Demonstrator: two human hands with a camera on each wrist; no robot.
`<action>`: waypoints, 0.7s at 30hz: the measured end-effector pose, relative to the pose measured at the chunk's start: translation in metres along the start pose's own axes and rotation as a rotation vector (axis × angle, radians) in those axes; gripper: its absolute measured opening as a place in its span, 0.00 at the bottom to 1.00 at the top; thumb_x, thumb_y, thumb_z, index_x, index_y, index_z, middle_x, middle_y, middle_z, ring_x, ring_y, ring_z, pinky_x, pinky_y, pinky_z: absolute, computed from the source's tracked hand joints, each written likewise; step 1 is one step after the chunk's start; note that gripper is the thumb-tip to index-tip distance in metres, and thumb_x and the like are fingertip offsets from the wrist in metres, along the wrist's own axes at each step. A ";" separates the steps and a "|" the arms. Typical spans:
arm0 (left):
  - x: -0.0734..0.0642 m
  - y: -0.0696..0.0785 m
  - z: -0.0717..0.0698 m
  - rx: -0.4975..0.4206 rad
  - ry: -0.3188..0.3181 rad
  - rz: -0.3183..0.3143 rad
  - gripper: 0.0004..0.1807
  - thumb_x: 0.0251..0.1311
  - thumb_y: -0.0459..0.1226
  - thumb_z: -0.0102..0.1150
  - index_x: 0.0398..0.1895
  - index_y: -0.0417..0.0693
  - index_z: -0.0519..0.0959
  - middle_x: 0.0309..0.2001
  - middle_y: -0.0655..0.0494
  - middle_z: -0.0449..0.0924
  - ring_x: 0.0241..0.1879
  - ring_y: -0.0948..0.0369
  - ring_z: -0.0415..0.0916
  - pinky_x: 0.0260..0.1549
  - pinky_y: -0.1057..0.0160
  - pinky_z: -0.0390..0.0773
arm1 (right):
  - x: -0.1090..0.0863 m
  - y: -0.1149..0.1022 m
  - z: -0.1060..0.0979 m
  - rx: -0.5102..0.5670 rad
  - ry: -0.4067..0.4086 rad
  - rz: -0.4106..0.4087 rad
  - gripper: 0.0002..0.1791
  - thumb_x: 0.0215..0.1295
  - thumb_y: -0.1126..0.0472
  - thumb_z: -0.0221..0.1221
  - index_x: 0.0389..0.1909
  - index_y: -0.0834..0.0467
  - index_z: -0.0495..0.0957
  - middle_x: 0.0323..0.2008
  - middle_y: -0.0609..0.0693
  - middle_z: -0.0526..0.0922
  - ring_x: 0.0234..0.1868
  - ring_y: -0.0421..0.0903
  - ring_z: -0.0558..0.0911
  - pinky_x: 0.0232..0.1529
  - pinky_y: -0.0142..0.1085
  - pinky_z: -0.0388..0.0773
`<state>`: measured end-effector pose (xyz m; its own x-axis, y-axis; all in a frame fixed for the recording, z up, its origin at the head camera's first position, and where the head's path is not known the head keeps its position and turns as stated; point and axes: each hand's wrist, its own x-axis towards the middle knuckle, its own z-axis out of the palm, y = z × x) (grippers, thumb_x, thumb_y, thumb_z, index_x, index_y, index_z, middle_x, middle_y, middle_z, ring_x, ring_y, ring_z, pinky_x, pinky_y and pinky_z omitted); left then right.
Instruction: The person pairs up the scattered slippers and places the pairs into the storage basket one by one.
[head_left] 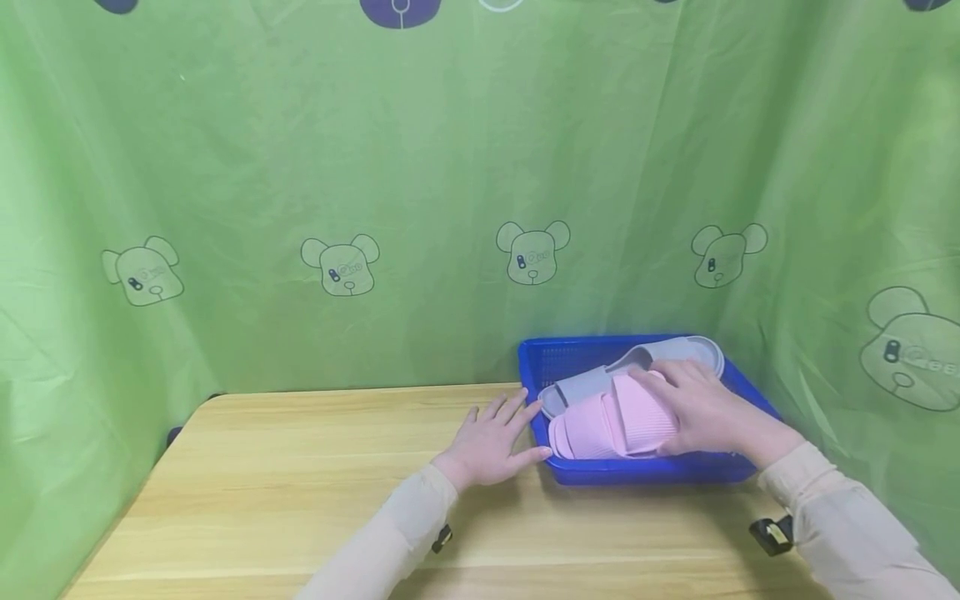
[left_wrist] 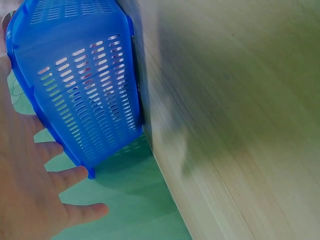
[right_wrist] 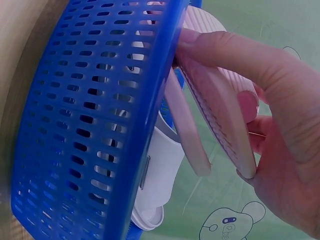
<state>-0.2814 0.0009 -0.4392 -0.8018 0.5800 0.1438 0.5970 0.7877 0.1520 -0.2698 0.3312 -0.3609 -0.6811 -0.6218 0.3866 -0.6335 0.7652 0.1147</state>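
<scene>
My right hand (head_left: pixel 705 412) grips a pink slipper (head_left: pixel 641 417) with a ribbed strap, at the front of a blue plastic basket (head_left: pixel 652 472). In the right wrist view the thumb and fingers pinch this pink slipper (right_wrist: pixel 217 110) by its sole, raised at the basket rim. A second pink slipper (head_left: pixel 588 427) lies beside it on the left, partly hidden. Behind them rest light grey slippers (head_left: pixel 585 387). My left hand (head_left: pixel 491 442) is spread at the basket's left side, its fingertips at the rim; in the left wrist view the fingers are straight.
The basket stands on a light wooden table (head_left: pixel 300 492), at its far right. A green curtain (head_left: pixel 435 167) with bear-head prints encloses the back and sides. Through the right wrist view a white shoe (right_wrist: pixel 162 165) with a buckle-like slot shows inside the basket.
</scene>
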 end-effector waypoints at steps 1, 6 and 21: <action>0.000 0.000 0.000 -0.002 0.002 0.001 0.42 0.64 0.71 0.27 0.78 0.69 0.41 0.79 0.58 0.42 0.76 0.47 0.50 0.67 0.33 0.58 | 0.000 0.000 0.001 0.002 -0.002 0.000 0.61 0.16 0.46 0.79 0.63 0.59 0.70 0.48 0.57 0.75 0.47 0.55 0.72 0.48 0.53 0.71; 0.000 0.001 0.001 -0.002 0.001 0.008 0.42 0.64 0.71 0.28 0.78 0.68 0.42 0.80 0.57 0.42 0.76 0.47 0.51 0.67 0.33 0.58 | 0.001 -0.001 0.004 0.021 -0.034 0.030 0.60 0.17 0.45 0.79 0.64 0.56 0.69 0.49 0.57 0.75 0.49 0.57 0.72 0.50 0.55 0.72; 0.000 0.000 0.002 -0.008 0.010 0.007 0.42 0.65 0.71 0.27 0.78 0.69 0.40 0.80 0.58 0.41 0.75 0.47 0.54 0.67 0.33 0.59 | 0.000 -0.002 0.005 -0.044 -0.085 0.064 0.60 0.20 0.43 0.78 0.65 0.55 0.69 0.51 0.57 0.76 0.52 0.59 0.73 0.54 0.60 0.69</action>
<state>-0.2817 0.0013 -0.4414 -0.7976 0.5830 0.1548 0.6025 0.7822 0.1587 -0.2707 0.3292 -0.3655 -0.7497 -0.5815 0.3161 -0.5717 0.8095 0.1333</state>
